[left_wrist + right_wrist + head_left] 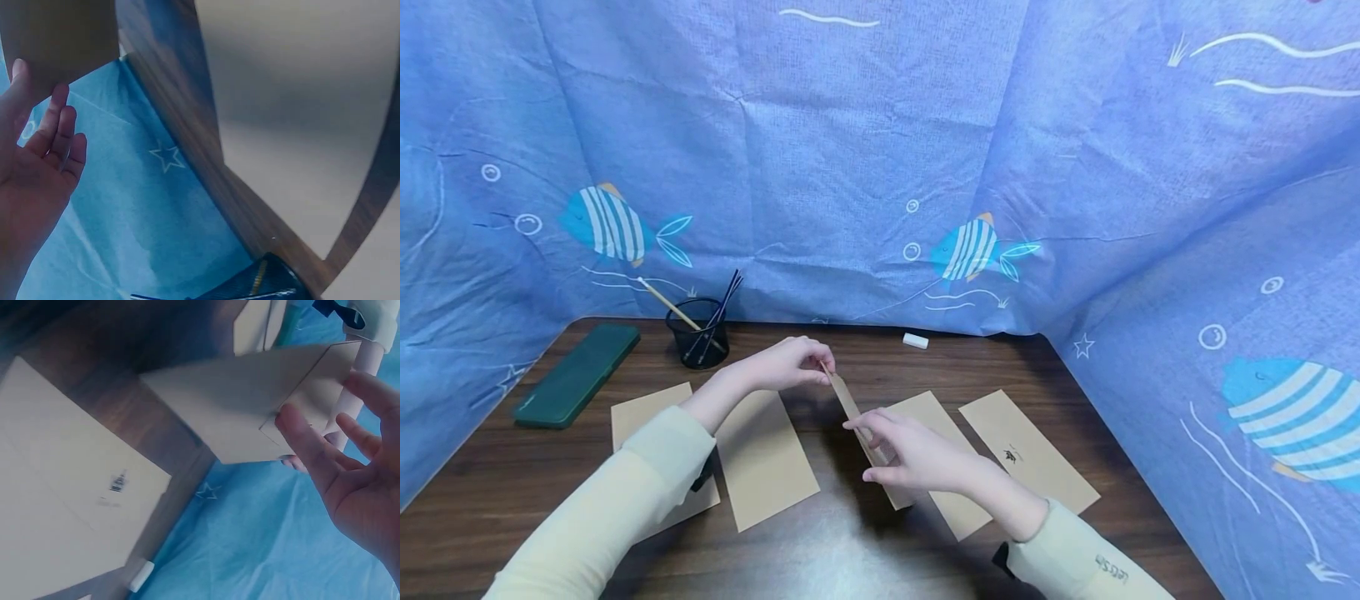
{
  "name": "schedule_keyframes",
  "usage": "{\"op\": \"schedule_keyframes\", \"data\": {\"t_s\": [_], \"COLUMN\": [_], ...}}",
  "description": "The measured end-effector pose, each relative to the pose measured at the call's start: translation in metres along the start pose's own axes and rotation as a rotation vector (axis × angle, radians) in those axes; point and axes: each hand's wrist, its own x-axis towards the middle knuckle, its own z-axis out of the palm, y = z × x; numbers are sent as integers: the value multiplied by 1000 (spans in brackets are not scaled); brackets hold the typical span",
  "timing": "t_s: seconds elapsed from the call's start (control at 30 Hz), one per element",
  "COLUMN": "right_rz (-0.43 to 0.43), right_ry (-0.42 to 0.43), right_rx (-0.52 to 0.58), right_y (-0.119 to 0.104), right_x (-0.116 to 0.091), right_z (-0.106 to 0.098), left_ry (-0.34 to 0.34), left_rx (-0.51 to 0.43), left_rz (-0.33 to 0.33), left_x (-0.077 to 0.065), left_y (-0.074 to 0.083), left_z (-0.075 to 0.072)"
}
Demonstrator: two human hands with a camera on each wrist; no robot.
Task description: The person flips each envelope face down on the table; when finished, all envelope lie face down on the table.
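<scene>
A brown kraft envelope (847, 402) stands tilted on edge over the middle of the table, its flap outline showing in the right wrist view. My left hand (793, 364) pinches its far end between thumb and fingers; the left wrist view shows the same grip on the envelope (59, 37). Beside the flap, my right hand (917, 450) has its fingers spread and fairly straight. Its thumb (294, 425) overlaps the envelope's face (212, 403), and the index finger is at the top edge. Part of the envelope is hidden behind the right hand.
Flat envelopes lie on both sides: one (767, 458) and another (651, 404) partly under the left arm, one (958, 508) and a printed one (1037, 458) at right. Farther back are a green case (578, 375), a mesh pen cup (700, 337) and a white eraser (915, 341).
</scene>
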Motion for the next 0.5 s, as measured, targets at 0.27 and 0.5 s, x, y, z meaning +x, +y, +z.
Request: {"op": "schedule_keyframes", "data": {"t_s": [0.27, 0.5], "right_rz": [-49, -37], "right_ry": [24, 43], "right_rx": [-41, -82], "right_y": [-5, -4], "right_x": [1, -2], "right_z": [-14, -23], "left_ry": [33, 72], "left_rx": [47, 83], "left_rz": [-37, -67], "left_x": [8, 12], "left_y": [7, 12], "left_z": [-9, -12]}}
